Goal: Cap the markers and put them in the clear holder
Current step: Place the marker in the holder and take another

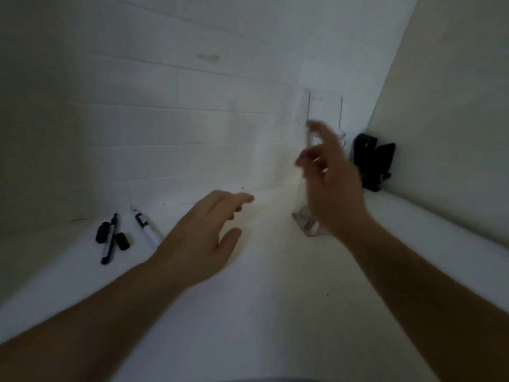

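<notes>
Left hand [203, 232] open, fingers spread, hovering low over the counter [261, 312], holding nothing. Just to its left, the white marker [146, 224], long axis running away toward the wall; further left, the black marker [109, 239] with two loose caps [102, 232] beside it. Right hand [334, 177] blurred, fingers loose, seemingly empty, up against the clear holder [309, 224], well apart from the markers. Left clearly nearer.

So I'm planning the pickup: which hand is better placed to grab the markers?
Probably the left hand: open, nearer the black marker and white marker. The right hand is up by the clear holder.
</notes>
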The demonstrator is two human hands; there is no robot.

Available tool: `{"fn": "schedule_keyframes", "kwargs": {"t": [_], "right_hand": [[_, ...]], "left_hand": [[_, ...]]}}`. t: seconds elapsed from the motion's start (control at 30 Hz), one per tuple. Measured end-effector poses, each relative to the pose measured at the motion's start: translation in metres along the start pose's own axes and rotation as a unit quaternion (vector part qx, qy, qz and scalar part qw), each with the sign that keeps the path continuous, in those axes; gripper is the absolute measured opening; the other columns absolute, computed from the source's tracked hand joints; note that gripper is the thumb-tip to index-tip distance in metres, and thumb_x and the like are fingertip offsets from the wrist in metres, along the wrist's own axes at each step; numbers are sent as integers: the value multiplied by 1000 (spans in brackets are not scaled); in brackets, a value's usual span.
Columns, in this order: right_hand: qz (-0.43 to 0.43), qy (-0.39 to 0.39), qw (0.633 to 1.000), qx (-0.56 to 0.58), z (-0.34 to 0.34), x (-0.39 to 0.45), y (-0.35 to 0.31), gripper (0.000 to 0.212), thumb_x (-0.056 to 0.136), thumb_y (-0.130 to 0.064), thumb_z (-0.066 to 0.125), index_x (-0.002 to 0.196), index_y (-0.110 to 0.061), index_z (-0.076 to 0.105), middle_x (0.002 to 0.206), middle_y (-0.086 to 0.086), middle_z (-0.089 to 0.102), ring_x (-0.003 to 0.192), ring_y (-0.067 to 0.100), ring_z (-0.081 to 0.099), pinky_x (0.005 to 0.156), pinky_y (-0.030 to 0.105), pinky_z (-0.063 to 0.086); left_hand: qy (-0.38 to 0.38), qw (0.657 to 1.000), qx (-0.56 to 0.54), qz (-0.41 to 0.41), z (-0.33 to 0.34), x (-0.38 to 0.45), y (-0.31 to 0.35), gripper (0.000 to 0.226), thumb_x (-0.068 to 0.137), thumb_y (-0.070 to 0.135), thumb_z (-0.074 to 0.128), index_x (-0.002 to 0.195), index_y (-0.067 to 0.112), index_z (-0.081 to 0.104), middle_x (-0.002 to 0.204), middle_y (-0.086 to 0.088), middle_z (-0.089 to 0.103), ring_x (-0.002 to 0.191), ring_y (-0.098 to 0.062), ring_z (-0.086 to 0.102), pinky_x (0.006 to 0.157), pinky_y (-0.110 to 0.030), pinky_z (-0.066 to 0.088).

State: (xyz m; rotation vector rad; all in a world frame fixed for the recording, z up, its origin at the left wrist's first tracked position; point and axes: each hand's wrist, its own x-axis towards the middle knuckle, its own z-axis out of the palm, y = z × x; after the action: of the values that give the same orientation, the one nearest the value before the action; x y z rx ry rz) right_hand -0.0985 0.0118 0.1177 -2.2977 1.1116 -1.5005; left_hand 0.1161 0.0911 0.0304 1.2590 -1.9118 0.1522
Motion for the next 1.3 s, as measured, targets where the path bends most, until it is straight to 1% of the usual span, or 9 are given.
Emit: {"fn": "schedule_keyframes", "kwargs": {"t": [0.13, 0.23, 0.4, 0.67, 0.83, 0.9, 1.07, 1.2, 1.3], "right_hand": [[-21, 125, 992, 1, -47, 36, 20, 40, 101, -7, 53, 137, -23, 47, 102, 0, 66, 74, -1, 65, 64, 12, 52], [12, 124, 992, 2, -55, 44, 34, 35, 100, -7, 55, 133, -20, 50, 104, 3, 66, 69, -8, 64, 61, 5, 47], [46, 73, 996, -2, -38, 40, 49, 39, 101, -19, 59, 136, -35, 48, 107, 0, 68, 85, 11, 72, 75, 33, 63], [42, 80, 996, -8, -39, 45, 54, 40, 100, -17, 60, 136, -29, 46, 108, 2, 68, 84, 15, 72, 74, 36, 63], [48, 155, 986, 26, -46, 46, 60, 34, 101, -13, 58, 133, -21, 48, 106, 4, 68, 75, -10, 66, 65, 7, 50], [40, 182, 983, -1, -51, 47, 65, 31, 102, -13, 56, 132, -19, 49, 105, 3, 69, 76, -10, 64, 65, 4, 46], [17, 34, 996, -76, -45, 45, 79, 27, 105, -15, 49, 132, -18, 51, 113, 5, 70, 96, 13, 70, 79, 25, 59], [-4, 66, 995, -70, -41, 49, 74, 20, 105, -17, 52, 124, -15, 53, 112, 4, 71, 98, 10, 69, 83, 24, 58], [25, -2, 995, -100, -37, 45, 83, 17, 107, -20, 47, 122, -17, 53, 114, 5, 69, 98, 14, 68, 81, 31, 60]], "left_hand": [[-40, 999, 12, 15, 7, -6, -9, 52, 92, 16, 60, 139, 35, 48, 123, 14, 49, 108, -5, 53, 91, -28, 49], [-38, 999, 7, 15, 8, -7, -12, 51, 91, 16, 60, 138, 34, 50, 121, 14, 49, 107, -6, 54, 88, -33, 52], [-44, 999, 20, 23, 9, -8, -13, 49, 91, 17, 61, 135, 35, 52, 120, 16, 49, 104, -4, 52, 85, -31, 52], [-54, 998, 24, 30, 11, -10, -12, 46, 88, 14, 64, 128, 35, 58, 115, 14, 51, 99, -6, 54, 83, -26, 50], [-60, 997, 32, 28, 14, -12, -14, 45, 88, 16, 64, 127, 37, 58, 117, 15, 50, 103, -6, 54, 84, -28, 51], [-60, 997, 35, 31, 15, -13, -14, 44, 88, 15, 64, 126, 37, 59, 116, 14, 51, 103, -7, 54, 85, -27, 50], [-80, 996, 34, 35, 18, -15, -10, 39, 89, 19, 60, 124, 37, 60, 116, 15, 53, 103, -4, 53, 84, -20, 48], [-105, 992, 40, 55, 21, -16, -5, 34, 90, 21, 55, 122, 33, 62, 114, 13, 56, 100, -5, 54, 80, -19, 47], [-109, 991, 46, 55, 21, -16, -5, 34, 91, 21, 56, 122, 33, 63, 114, 13, 56, 99, -7, 54, 80, -22, 47]]}}
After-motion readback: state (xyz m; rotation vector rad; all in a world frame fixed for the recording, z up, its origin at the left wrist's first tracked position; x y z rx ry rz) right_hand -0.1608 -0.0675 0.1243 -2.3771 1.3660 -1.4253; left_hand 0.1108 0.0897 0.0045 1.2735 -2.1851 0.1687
